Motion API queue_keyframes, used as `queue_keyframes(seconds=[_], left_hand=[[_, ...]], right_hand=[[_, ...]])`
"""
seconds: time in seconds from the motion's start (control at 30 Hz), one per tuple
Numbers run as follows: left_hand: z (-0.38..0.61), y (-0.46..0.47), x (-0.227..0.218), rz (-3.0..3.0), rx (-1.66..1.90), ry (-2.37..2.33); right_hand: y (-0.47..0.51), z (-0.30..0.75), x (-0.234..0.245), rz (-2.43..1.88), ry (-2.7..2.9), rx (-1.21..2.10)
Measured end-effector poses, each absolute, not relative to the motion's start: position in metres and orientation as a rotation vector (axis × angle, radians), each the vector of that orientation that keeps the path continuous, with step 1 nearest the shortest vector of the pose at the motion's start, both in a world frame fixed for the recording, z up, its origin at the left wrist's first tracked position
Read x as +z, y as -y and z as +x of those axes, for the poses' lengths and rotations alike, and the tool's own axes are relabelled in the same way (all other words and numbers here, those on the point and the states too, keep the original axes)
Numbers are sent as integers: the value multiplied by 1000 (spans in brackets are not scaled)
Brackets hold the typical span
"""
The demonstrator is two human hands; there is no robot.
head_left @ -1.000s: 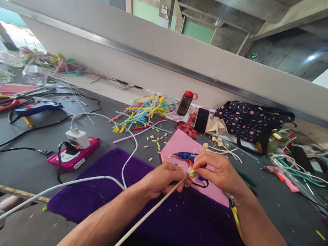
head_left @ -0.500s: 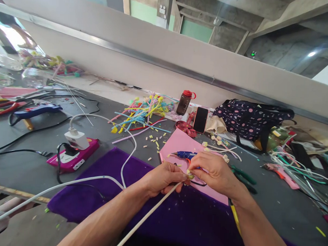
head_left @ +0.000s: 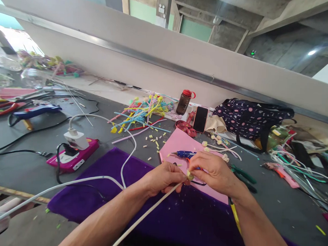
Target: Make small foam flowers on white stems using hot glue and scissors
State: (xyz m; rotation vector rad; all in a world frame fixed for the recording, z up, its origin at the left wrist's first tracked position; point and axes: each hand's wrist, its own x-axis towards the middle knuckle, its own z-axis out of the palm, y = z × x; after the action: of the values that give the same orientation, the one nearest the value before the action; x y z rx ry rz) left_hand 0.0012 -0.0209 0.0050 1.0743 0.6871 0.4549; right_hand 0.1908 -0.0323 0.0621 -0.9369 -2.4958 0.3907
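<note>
My left hand (head_left: 171, 178) is closed around the upper end of a long cream fuzzy stem (head_left: 146, 213), like a pipe cleaner, which slants down toward the bottom edge. At that end sits a small pale yellow-green bud (head_left: 189, 175). The thumb and fingertips of my right hand (head_left: 207, 169) pinch the bud, close beside the left fingertips. Beneath both hands lies a pink sheet (head_left: 176, 141). On the sheet, just behind my hands, is a blue pen-like tool (head_left: 183, 154), partly hidden by the right hand. Dark green-handled pliers (head_left: 244, 176) lie right of my right wrist.
A purple cloth (head_left: 96, 187) covers the near edge. Left stands a magenta power strip (head_left: 78, 155) with white cables. Behind are colourful fuzzy stems (head_left: 148, 111), a red-capped bottle (head_left: 183, 102), a phone (head_left: 200, 119) and a patterned bag (head_left: 248, 117). A pink glue gun (head_left: 282, 175) lies right.
My hands stay almost in place, with a slight shift of the right fingers on the bud. The stem's lower end has moved a little left. A person at the far left is out of view.
</note>
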Motion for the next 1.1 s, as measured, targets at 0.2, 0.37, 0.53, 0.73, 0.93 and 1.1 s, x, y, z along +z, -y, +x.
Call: queue_keyframes(seconds=[0.2, 0.37, 0.53, 0.73, 0.93, 1.1], left_hand=[[2, 21, 7, 1121, 447, -730], [2, 22, 9, 1140, 438, -760], [2, 22, 8, 1181, 443, -777], [1, 21, 5, 1217, 472, -765], [1, 21, 2, 1231, 513, -747], [2, 21, 4, 1194, 533, -755]], right_hand=[[34, 187, 61, -927, 2486, 354], [34, 187, 58, -915, 2498, 302], [34, 187, 56, -899, 2499, 251], [36, 186, 59, -912, 2479, 215], [37, 188, 59, -909, 2487, 211], [36, 187, 58, -920, 2489, 227]])
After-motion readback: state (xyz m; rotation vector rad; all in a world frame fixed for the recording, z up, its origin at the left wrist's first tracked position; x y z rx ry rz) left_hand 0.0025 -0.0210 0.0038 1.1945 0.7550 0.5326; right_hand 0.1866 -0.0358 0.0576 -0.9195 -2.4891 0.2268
